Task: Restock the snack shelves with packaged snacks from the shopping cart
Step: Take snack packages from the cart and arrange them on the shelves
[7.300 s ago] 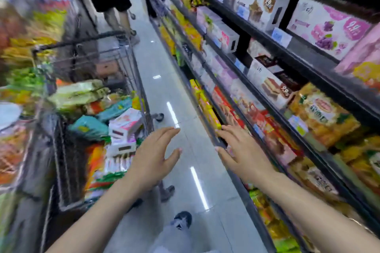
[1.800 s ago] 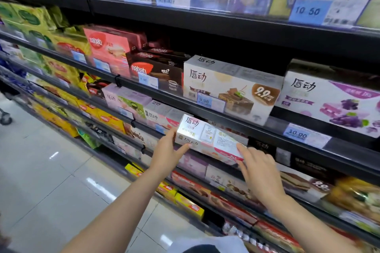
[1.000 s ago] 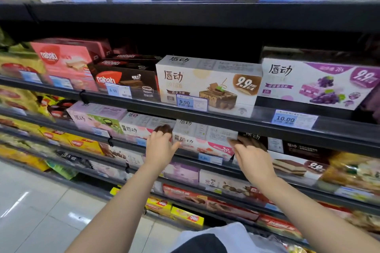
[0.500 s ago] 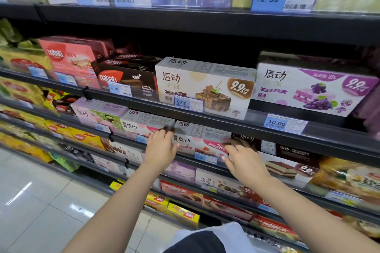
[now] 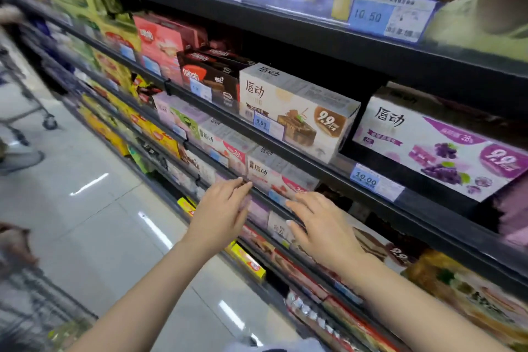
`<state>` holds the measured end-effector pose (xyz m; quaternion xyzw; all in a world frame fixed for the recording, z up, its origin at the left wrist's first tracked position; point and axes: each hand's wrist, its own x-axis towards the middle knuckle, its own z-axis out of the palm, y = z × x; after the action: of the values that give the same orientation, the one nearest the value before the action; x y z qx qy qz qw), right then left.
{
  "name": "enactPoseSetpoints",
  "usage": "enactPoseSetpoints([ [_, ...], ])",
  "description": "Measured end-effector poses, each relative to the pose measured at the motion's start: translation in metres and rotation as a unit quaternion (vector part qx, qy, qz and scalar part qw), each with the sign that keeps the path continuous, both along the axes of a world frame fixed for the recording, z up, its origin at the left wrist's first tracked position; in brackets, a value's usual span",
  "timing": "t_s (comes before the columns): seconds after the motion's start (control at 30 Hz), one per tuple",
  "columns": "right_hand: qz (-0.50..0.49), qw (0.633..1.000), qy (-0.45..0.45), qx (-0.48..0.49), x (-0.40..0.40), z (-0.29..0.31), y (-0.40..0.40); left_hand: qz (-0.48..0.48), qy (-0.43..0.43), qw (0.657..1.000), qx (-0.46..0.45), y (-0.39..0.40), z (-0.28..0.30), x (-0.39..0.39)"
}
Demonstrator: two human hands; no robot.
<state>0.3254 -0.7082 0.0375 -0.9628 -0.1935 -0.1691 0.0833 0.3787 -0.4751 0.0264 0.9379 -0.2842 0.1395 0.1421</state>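
On the middle shelf (image 5: 328, 177) the white snack box (image 5: 274, 173) now sits in its row, released since half a second ago. Both hands have drawn back: left hand (image 5: 221, 216) and right hand (image 5: 320, 227) hover just before the shelf edge, fingers loosely extended, holding nothing

Black shelves (image 5: 328, 177) loaded with snack boxes (image 5: 297, 114)

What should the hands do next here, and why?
Probably turn back to the cart for another pack. Both the left hand and right hand are open and empty, just off the shelf edge, and the white box sits on the shelf.
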Motion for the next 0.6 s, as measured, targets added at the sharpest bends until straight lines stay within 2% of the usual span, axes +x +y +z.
enactPoseSetpoints([
  [0.33, 0.162, 0.986, 0.025, 0.043, -0.082, -0.002, -0.017, 0.170, -0.015, 0.985, -0.030, -0.018, 0.001, -0.182],
  [0.6, 0.332, 0.939, 0.067, 0.062, -0.161, -0.017, 0.028, 0.348, 0.048, 0.936, -0.023, 0.013, -0.004, -0.349],
])
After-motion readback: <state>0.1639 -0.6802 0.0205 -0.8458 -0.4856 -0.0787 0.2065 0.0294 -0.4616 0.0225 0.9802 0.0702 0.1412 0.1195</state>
